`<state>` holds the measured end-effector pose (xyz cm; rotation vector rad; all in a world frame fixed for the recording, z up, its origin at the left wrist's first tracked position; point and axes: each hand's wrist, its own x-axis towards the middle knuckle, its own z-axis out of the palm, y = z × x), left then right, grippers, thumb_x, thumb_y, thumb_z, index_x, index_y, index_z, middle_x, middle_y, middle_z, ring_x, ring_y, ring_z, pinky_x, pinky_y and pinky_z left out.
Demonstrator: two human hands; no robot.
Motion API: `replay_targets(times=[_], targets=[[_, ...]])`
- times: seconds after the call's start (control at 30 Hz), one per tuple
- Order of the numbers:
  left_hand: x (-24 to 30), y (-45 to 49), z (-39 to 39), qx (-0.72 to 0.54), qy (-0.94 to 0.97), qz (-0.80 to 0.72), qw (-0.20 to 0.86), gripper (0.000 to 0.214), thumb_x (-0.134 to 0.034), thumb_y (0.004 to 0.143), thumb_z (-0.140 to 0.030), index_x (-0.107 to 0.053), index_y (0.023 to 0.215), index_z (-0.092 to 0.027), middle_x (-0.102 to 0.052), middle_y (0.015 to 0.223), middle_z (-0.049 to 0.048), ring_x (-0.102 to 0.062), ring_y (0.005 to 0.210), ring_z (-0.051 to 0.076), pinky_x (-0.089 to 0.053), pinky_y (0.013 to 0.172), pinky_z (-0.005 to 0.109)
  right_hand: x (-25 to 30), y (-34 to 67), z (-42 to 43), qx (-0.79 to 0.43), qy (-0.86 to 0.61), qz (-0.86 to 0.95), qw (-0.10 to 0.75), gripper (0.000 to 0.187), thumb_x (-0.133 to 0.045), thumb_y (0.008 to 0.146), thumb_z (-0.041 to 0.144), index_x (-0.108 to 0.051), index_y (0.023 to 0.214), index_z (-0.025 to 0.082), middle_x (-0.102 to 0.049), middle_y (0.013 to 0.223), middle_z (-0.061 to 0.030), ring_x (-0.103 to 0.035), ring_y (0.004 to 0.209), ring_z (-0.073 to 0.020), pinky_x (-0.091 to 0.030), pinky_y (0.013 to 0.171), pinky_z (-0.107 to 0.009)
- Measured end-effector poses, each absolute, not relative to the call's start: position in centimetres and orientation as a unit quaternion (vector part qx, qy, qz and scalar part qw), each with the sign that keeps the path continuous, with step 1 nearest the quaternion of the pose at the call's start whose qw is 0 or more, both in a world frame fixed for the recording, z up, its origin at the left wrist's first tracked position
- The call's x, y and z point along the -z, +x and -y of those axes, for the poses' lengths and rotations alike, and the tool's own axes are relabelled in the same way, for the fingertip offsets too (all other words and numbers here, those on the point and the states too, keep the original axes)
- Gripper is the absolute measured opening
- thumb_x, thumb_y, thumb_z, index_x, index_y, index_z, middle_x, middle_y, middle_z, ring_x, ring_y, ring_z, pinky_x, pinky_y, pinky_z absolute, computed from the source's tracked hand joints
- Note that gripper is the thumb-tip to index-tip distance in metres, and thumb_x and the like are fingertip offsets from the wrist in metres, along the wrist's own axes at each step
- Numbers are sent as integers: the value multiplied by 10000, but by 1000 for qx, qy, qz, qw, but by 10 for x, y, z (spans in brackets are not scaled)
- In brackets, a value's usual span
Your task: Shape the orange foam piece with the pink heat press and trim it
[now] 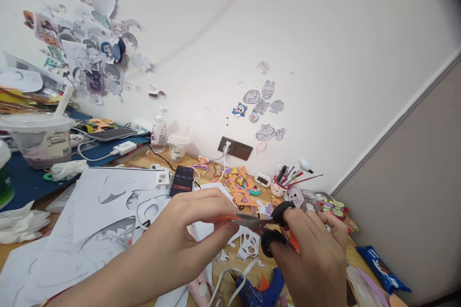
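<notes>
My left hand [194, 235] pinches a small orange-red piece [230, 218], perhaps paper or foam, between thumb and fingers. Black-handled scissors [252, 222] are in my right hand [313, 244], with thumb and fingers through the loops. Their blades are parted and point left, right at the piece's edge. Most of the piece is hidden by my left fingers. Below the hands lie white paper cut-outs [248, 243] and a blue hot glue gun [257, 290] with an orange trigger.
White drawn sheets [108, 211] cover the desk's left side. Behind the hands are a phone [182, 180] showing a timer, orange scraps [242, 194], a small clock [262, 180] and a pen cup [279, 186]. A lidded drink cup [43, 141] stands left; a blue packet [382, 268] lies right.
</notes>
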<state>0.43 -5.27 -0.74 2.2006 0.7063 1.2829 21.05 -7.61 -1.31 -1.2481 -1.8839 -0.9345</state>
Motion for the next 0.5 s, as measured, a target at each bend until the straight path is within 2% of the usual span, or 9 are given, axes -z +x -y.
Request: replay_targets(times=[0.13,0.23,0.33,0.4,0.5], targets=[[7,5,55,-456,782,-316,284,132,-462,855,-154,-576,836,-217,-629,787,-24,-597,732,116,-469,644,214,13,209,75,344,-494,722,342,121,-496,794,202,-421,701,223,-443,551,59,-383,547,-139,-305,732,-347],[7,5,55,-454,743,-367,328,45,-473,826,-177,-494,818,-215,-579,754,-21,-608,753,145,-484,624,228,16,207,76,278,-541,703,368,251,-561,794,449,-451,747,228,-505,620,26,-439,630,-176,-342,719,-344],[6,6,54,-454,713,-376,379,37,-507,824,-237,-499,797,-214,-558,717,-24,-595,681,137,-476,528,198,21,207,75,227,-589,682,371,496,-552,708,661,-497,926,220,-575,832,-47,-492,825,-250,-380,708,-354],[4,7,54,-453,697,-363,420,78,-526,831,-290,-550,842,-216,-576,714,-29,-568,563,102,-461,468,179,26,208,74,227,-590,686,361,566,-519,714,687,-490,1014,208,-574,955,-84,-497,917,-279,-392,744,-383],[3,8,56,-454,689,-331,458,149,-537,838,-312,-630,920,-231,-637,817,-11,-555,488,72,-471,440,169,30,208,72,259,-565,700,351,551,-470,778,645,-474,1065,175,-555,1017,-123,-492,980,-300,-388,809,-424]])
